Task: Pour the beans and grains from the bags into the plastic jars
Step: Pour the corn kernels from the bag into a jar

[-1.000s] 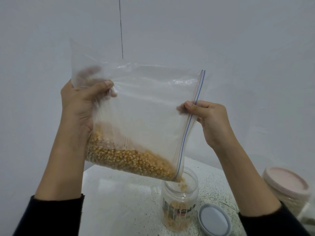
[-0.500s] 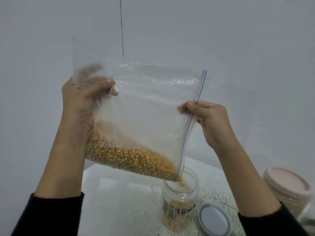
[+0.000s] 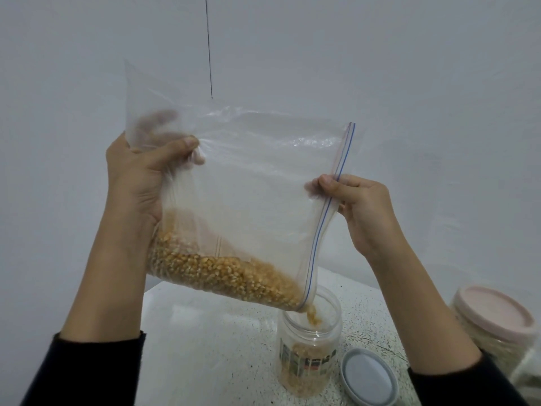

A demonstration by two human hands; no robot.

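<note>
Hands first: left hand (image 3: 140, 183) grips the closed bottom end of the bag (image 3: 248, 183), thumb on the near face and fingers curled behind the plastic, holding that end high. Right hand (image 3: 360, 209) pinches the zip edge (image 3: 336, 183) partway down, thumb on the near side, fingers wrapped behind. Neither hand is free.

Bag is clear, turned so the zip edge runs down the right side and its lowest corner forms a spout. Corn kernels (image 3: 222, 273) lie in a wedge along the lower edge, sloping toward that corner. A few kernels are dropping from the corner into the open jar (image 3: 310, 341).

Jar stands upright on the speckled table (image 3: 222, 347), directly under the spout, labelled, and looks under half full. Its grey lid (image 3: 367, 376) lies flat on the table just right of it. Farther right, a bigger jar with a pink lid (image 3: 494, 312) is closed, with pale grain inside.

Step, as I read it: mid-pour of the corn, with most of it still bagged.

Next move calls for:
- lifting the left end further to keep the wedge sliding
- keeping the spout corner over the jar mouth; the mouth is narrow, so drift means spill
- throttling flow with the right pinch
- watching fill level; whether the whole bag fits this jar is unclear.
</note>
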